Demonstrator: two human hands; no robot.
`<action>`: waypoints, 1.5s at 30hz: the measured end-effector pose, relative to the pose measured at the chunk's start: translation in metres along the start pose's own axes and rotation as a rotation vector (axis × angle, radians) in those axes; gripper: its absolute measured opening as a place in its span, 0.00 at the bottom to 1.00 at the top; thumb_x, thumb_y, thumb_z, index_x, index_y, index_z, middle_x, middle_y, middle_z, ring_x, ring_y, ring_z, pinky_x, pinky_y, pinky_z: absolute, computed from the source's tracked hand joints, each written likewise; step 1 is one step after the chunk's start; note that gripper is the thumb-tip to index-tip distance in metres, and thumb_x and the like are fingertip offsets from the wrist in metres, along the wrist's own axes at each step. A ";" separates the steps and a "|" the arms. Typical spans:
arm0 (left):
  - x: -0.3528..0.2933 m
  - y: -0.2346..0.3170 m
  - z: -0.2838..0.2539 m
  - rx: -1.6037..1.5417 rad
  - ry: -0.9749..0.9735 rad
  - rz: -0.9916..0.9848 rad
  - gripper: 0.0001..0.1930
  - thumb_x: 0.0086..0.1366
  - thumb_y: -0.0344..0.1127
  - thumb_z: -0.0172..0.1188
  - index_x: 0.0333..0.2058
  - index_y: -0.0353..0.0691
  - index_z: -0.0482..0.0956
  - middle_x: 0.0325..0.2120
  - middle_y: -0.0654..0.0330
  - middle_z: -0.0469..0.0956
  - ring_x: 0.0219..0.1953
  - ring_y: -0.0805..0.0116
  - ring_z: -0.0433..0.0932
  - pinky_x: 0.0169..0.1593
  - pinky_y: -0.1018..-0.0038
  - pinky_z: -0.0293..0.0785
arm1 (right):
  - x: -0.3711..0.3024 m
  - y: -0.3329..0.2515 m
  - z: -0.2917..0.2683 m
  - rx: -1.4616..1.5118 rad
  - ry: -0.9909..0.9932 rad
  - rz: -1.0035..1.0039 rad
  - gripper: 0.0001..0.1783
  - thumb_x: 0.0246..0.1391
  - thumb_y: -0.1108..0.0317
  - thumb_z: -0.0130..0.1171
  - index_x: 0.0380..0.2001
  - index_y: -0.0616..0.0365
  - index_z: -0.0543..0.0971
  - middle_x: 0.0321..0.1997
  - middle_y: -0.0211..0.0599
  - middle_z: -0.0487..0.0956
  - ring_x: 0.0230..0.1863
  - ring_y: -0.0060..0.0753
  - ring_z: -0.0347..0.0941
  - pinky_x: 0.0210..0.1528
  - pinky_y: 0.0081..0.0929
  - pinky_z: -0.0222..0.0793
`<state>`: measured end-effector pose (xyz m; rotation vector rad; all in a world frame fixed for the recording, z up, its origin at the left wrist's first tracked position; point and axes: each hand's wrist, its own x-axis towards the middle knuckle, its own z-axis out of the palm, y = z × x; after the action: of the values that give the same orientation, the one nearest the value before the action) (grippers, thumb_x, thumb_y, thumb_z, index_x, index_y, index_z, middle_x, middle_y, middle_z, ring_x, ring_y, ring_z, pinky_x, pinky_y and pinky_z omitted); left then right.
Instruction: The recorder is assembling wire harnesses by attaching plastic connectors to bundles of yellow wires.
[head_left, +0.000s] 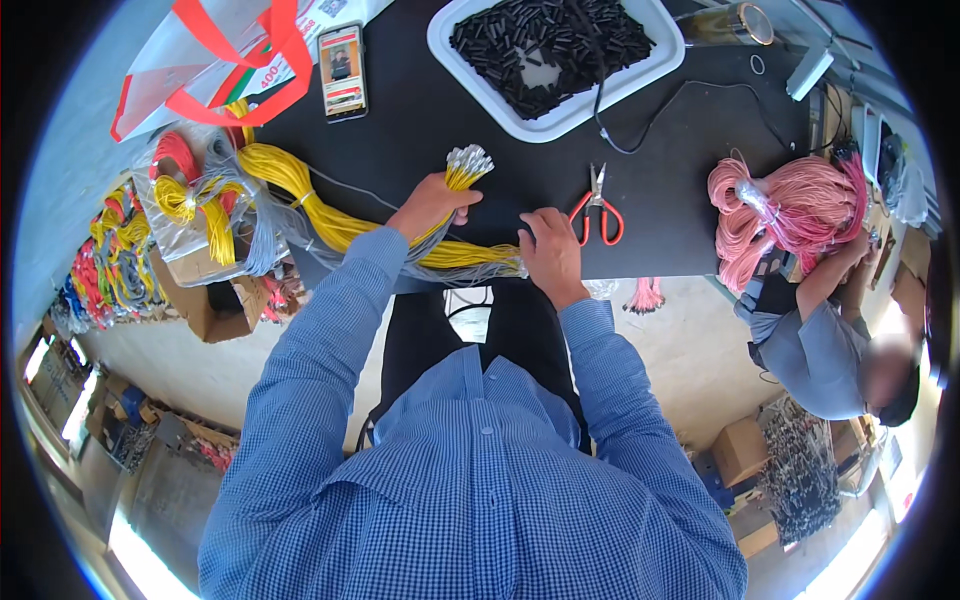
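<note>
My left hand [432,206] is closed round one end of a bundle of yellow wires [462,178], with pale metallic tips sticking up above the fist. Yellow and grey wires [455,256] run along the front of the black table below that hand. Their far ends lie against my right hand [553,257], whose fingers are loosely bent and apart over the tabletop; no held thing shows in it. Just right of it lie red-handled scissors [597,208], points away from me. A thick yellow wire bundle [290,185] stretches off to the left.
A white tray [545,130] of short black tubes stands at the back. Also on the table are a phone [343,72], a red-handled bag [225,65] and a pink wire bundle [775,215]. A co-worker [825,345] works at the right; an open carton [215,305] stands left.
</note>
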<state>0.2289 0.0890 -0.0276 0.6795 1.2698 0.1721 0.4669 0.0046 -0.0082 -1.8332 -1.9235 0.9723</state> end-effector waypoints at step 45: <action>0.025 -0.073 -0.011 -0.230 -0.030 0.778 0.08 0.64 0.32 0.67 0.33 0.38 0.75 0.24 0.63 0.73 0.24 0.72 0.74 0.28 0.71 0.74 | -0.066 0.044 0.013 -0.111 0.324 -0.361 0.08 0.55 0.68 0.62 0.36 0.60 0.84 0.28 0.44 0.83 0.30 0.47 0.81 0.36 0.34 0.76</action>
<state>0.2089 0.0472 -0.0901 0.9413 0.8820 0.9263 0.5008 -0.0648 -0.0310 -1.5073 -2.0307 0.4328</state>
